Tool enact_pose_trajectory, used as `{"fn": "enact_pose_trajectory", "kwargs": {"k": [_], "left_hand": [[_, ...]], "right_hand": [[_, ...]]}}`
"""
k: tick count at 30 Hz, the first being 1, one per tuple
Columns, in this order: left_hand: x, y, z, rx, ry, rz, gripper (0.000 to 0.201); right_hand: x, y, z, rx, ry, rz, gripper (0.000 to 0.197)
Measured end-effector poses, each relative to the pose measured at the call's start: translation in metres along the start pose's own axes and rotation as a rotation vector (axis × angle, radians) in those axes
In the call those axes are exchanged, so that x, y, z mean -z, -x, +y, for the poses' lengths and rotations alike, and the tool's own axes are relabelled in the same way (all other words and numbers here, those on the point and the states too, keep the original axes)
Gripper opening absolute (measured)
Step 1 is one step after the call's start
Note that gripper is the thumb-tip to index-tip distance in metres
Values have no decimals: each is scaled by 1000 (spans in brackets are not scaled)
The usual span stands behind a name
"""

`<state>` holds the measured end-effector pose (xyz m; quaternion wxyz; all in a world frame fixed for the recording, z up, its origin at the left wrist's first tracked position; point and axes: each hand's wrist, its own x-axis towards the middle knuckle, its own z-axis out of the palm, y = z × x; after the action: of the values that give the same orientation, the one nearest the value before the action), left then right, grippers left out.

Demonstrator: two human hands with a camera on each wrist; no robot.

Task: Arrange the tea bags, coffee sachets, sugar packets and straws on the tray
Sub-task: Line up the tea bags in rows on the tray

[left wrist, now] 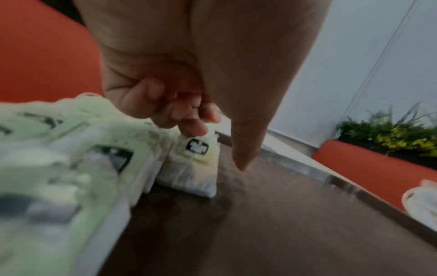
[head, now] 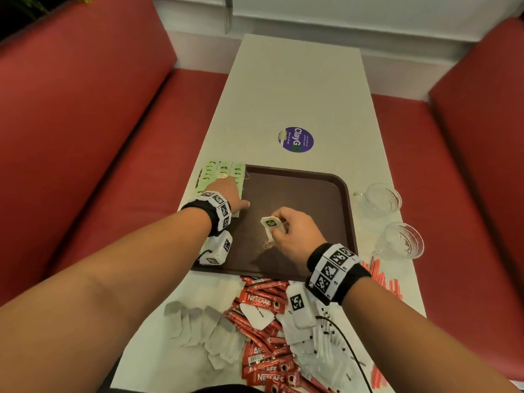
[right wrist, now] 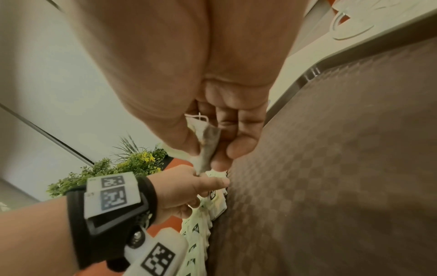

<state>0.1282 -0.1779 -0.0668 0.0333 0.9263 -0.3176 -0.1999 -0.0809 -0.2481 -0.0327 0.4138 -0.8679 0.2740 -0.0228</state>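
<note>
Though limp, tea bag (head: 271, 226) over checkered tray (head: 312, 199)

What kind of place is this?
Probably a booth in a cafe or fast-food restaurant: red padded bench seats flank a narrow white table bearing a brown plastic serving tray and a round purple "ClayGo" sticker.

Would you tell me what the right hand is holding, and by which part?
The right hand pinches a tea bag by one edge, between thumb and fingers.
</note>
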Motion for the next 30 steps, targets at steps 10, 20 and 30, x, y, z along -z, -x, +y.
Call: {"fn": "enact_pose_trajectory", "kwargs": {"k": [10, 20, 30], "left_hand": [[10, 30, 6, -84, 248, 170, 33], [26, 104, 5, -435, 457, 152, 3], [26, 73, -24, -295, 318, 112, 9]], "right_hand": [[10, -10, 15, 62, -49, -19, 6], [7, -21, -1, 195, -50, -26, 13], [-9, -18, 17, 46, 102, -269, 19]]}}
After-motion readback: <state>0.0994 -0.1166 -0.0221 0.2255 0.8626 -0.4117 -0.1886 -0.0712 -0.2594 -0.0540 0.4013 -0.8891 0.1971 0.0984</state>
